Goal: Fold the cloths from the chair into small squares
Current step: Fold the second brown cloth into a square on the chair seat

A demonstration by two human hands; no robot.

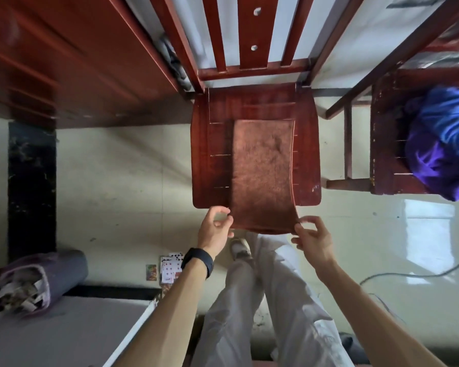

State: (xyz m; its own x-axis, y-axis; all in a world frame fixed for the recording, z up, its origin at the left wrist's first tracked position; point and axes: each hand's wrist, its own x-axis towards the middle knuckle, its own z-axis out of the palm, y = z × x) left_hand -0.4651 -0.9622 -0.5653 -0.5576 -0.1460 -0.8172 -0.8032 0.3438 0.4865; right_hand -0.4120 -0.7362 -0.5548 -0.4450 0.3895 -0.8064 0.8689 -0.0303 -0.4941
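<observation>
Pinching the brown cloth's [263, 170] near corners off the chair seat [210, 144], left hand [215, 230] and right hand [313, 238]

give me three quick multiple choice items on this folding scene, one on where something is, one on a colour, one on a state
1. Where does the brown cloth lie?
A. on the floor beside the playing cards
B. on the seat of the middle chair, its near edge hanging over the front
C. over the chair's backrest

2. What colour is the cloth pile on the other chair at the right?
A. blue and purple
B. yellow
C. white

3. What are the hands doing?
A. both resting on the person's knees
B. only one touches the cloth
C. left hand and right hand each pinch a near corner

Answers: 1 B, it lies flat along the seat; 2 A, bright blue over purple folds; 3 C, fingers close on both near corners.
</observation>
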